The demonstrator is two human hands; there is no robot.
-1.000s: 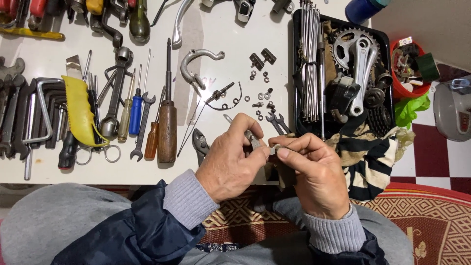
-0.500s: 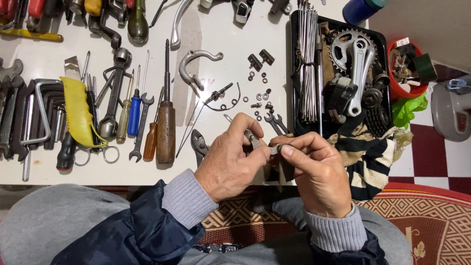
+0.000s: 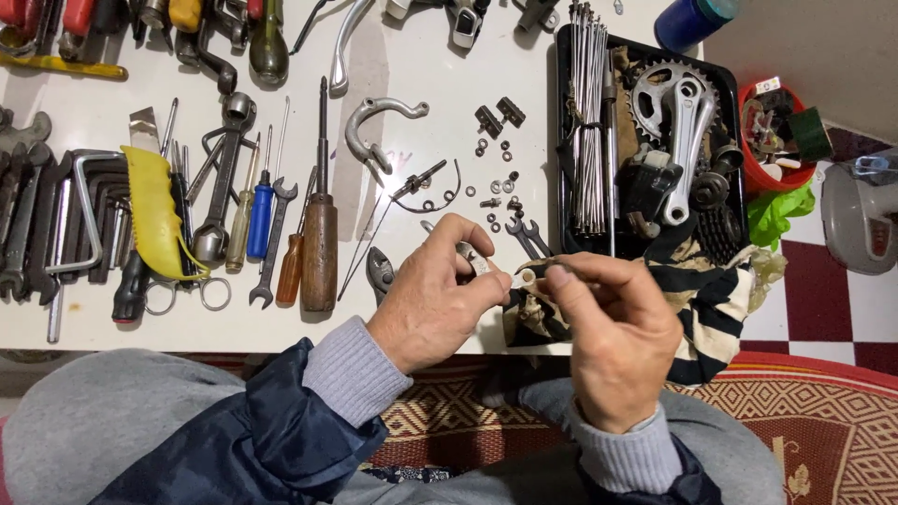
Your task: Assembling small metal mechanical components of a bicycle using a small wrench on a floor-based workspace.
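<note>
My left hand [image 3: 435,304] and my right hand [image 3: 613,327] meet over the front edge of the white table [image 3: 412,84]. The left fingers pinch a small metal part [image 3: 472,257]. Between thumb and forefinger the right hand grips a small pale cylindrical piece [image 3: 527,277], touching the left fingertips. A striped dirty rag [image 3: 720,295] lies under and behind the right hand. Loose nuts and washers [image 3: 500,187] and a small spanner [image 3: 520,234] lie just beyond the hands.
Screwdrivers [image 3: 318,243], wrenches and hex keys [image 3: 89,210] line the table's left. A curved brake arm [image 3: 367,126] lies at centre. A black tray [image 3: 725,84] holds spokes [image 3: 589,122] and a crankset [image 3: 678,131]. A red tub [image 3: 776,140] stands on the right.
The hands have stayed together at the table edge; the right fingers shifted slightly on the small piece and the left hand turned a little.
</note>
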